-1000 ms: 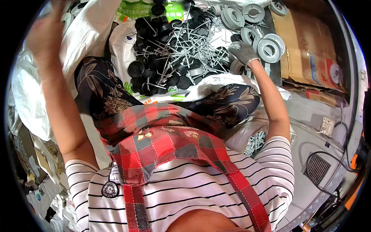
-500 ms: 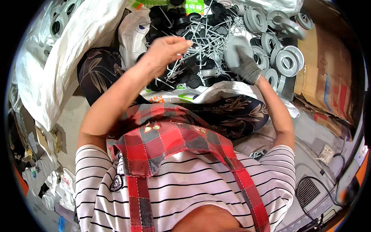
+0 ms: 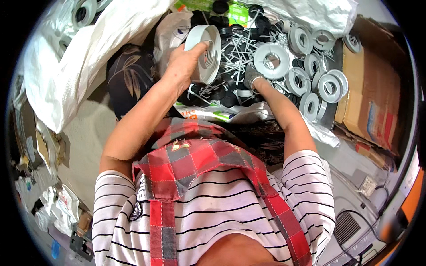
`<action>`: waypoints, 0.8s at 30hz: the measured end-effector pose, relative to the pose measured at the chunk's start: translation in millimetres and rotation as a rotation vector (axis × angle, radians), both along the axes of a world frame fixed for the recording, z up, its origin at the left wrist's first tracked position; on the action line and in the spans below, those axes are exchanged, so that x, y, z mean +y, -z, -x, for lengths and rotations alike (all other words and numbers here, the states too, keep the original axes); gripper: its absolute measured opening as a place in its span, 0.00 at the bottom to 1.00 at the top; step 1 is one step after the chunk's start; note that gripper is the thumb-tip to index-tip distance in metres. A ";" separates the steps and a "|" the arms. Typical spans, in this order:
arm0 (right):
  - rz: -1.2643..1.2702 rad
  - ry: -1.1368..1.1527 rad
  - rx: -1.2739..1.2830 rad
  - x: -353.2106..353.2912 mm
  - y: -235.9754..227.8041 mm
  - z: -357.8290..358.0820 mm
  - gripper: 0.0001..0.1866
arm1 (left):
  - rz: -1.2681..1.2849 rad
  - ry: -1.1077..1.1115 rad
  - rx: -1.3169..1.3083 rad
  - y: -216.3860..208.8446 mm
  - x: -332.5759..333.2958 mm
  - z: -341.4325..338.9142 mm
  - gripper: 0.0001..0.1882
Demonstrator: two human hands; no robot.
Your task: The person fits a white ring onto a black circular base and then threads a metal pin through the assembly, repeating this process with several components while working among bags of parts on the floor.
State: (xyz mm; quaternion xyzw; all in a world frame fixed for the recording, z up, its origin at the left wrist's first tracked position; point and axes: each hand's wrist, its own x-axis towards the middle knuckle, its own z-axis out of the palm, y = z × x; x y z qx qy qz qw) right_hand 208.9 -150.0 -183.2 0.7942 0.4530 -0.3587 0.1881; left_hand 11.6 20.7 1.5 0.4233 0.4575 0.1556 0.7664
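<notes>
My left hand [image 3: 183,66] is closed on the rim of a light grey plastic ring part [image 3: 214,51], thumb over its edge. The part is tilted up on its side, showing stepped circles around its hole. My right hand [image 3: 253,79], in a grey glove, reaches into a loose heap of white plastic sticks [image 3: 239,55] and black round caps [image 3: 228,99]. Its fingers are mostly hidden, so I cannot tell whether they hold anything. Just beyond the glove, a pale grey disc [image 3: 262,66] with a central hole lies face up on the heap.
Several grey ring parts [image 3: 329,88] lie at the right of the heap. Beyond them stands a cardboard box [image 3: 377,88]. A white woven sack [image 3: 80,66] drapes along the left, with more rings in clear plastic [image 3: 84,13] at the far left.
My left hand, earlier without a ring, now grips a grey ring part. My gloved right hand has moved left and down into the heap, away from the grey disc.
</notes>
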 end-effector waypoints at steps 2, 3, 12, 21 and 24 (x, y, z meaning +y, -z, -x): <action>-0.117 0.031 -0.032 -1.5 -8.8 4.0 0.18 | -0.120 0.079 0.037 1.8 3.9 7.4 0.19; -0.165 0.011 -0.036 0.9 -19.2 5.9 0.16 | -0.183 0.124 0.052 1.6 6.0 10.2 0.19; -0.739 0.065 0.112 27.6 -205.0 25.0 0.17 | 0.145 0.327 -0.309 -8.4 -16.6 16.9 0.22; -0.736 0.071 0.155 21.6 -254.1 82.5 0.46 | 0.214 0.410 -0.377 -23.9 -25.7 29.7 0.25; -0.868 -0.354 0.167 17.1 -266.6 85.3 0.41 | 0.307 0.533 -0.313 -27.1 -15.8 31.4 0.23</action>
